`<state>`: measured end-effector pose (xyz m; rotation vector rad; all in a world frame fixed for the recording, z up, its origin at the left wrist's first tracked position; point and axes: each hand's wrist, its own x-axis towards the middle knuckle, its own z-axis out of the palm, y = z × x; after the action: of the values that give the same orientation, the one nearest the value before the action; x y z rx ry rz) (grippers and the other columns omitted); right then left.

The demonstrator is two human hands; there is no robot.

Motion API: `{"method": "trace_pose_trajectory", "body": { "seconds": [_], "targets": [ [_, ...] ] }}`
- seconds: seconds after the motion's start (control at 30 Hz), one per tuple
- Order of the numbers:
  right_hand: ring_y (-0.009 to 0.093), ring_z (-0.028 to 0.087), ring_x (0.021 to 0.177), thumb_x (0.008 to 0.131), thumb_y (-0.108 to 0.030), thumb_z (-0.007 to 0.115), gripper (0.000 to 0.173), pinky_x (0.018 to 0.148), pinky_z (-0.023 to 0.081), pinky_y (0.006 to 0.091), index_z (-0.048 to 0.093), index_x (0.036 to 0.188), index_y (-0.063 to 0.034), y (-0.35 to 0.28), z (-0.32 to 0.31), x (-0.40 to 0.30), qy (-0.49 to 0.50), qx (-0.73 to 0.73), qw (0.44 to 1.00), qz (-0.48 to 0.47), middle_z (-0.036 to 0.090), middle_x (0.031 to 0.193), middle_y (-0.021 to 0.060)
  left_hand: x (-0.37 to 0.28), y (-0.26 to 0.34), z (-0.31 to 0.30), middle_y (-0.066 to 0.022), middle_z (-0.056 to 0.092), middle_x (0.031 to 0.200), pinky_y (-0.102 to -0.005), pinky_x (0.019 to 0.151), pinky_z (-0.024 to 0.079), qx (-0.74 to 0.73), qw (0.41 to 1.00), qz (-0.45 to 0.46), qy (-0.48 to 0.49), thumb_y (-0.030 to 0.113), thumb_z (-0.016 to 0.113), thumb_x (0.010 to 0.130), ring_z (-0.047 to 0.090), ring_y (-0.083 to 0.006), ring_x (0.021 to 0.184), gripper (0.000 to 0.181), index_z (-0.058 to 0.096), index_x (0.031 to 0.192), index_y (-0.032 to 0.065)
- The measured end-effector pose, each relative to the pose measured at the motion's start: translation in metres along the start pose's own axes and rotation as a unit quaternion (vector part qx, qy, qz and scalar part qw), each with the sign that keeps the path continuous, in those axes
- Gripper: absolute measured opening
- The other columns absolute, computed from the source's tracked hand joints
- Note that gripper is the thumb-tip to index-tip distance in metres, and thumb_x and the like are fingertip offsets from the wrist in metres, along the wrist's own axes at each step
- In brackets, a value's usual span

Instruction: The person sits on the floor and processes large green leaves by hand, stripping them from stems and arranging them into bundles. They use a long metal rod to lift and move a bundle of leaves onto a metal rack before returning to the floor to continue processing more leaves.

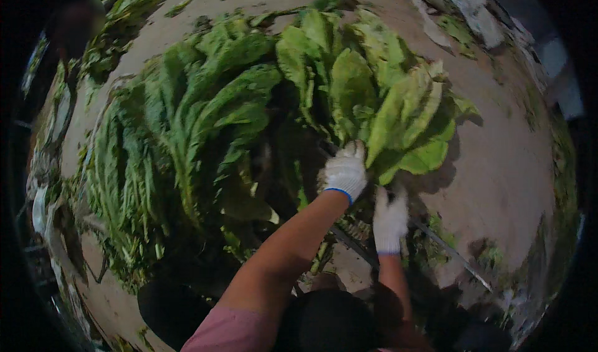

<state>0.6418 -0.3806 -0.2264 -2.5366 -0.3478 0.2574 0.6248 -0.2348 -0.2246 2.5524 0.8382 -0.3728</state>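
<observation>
My left hand [345, 172], in a white knitted glove with a blue cuff edge, is closed at the base of a bundle of broad yellow-green leaves [352, 78] that look like tobacco. The bundle fans out above and to the right of the glove. Just below its lowest leaves is my right hand [391, 221], also gloved and blurred by motion; whether it grips any stems cannot be seen. A thin straight rod [451, 254] slants past the right hand, partly hidden around the hands.
To the left lies a large heap of darker green leaves [187, 118], stalks towards me. More leaves [119, 29] are at the upper left on the bare-looking floor [504, 174]. Crumpled pale sheeting [472, 11] lies at the upper right. Leaf scraps [490, 256] dot the lower right.
</observation>
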Motion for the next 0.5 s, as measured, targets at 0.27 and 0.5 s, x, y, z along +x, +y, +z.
{"method": "trace_pose_trajectory", "body": {
  "seconds": [0.27,0.5],
  "targets": [
    [0.037,0.054,0.115,0.084,-0.036,0.065,0.074,0.093,0.048,0.0437,0.034,0.142,-0.0021,-0.044,0.074,-0.093,-0.229,-0.233,0.897,-0.299,0.049,0.13,0.0241,-0.094,-0.064,-0.104,-0.0196,0.049,0.134,-0.0439,0.096,0.045,-0.055,0.978,0.127,0.156,0.046,0.062,0.084,0.053,-0.0366,0.117,0.071,0.04,0.139,0.007],
    [0.037,0.06,0.108,0.079,-0.019,0.063,0.065,0.089,0.048,0.0469,0.041,0.141,-0.0181,-0.07,0.087,-0.043,-0.275,-0.059,0.953,-0.113,0.06,0.122,0.0158,-0.178,-0.225,-0.154,-0.0178,0.059,0.123,-0.0366,0.093,0.048,-0.09,0.961,-0.12,0.231,0.031,0.07,0.081,0.059,-0.0298,0.111,0.058,0.052,0.128,0.0027]
  ]
}}
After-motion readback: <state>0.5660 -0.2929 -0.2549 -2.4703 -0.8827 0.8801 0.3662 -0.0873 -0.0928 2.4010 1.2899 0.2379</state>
